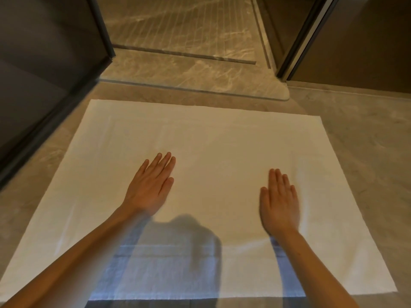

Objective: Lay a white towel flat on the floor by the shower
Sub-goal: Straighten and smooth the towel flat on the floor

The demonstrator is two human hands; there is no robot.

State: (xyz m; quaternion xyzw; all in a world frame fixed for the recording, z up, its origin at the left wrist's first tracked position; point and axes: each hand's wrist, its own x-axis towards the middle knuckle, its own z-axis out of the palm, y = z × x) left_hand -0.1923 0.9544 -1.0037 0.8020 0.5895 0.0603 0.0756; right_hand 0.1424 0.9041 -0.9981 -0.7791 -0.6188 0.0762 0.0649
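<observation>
white towel [222, 134] flat on stone floor [367, 152] beside shower threshold [189, 72]; left hand [151, 185], right hand [279, 203] open-palmed on it

A dark glass panel [44, 74] stands along the left side, edged by a thin black frame [104, 30]. Ahead lies a pale, veined marble sill [189, 74], its right corner rounded. Just beyond the sill a narrow dark drain slot [184, 54] runs across, and past that is stone cut with fine parallel grooves [178, 18]. At the right a dark upright post [300, 41] stands beside a brown wall [367, 41], which meets the grey floor [367, 141].
</observation>
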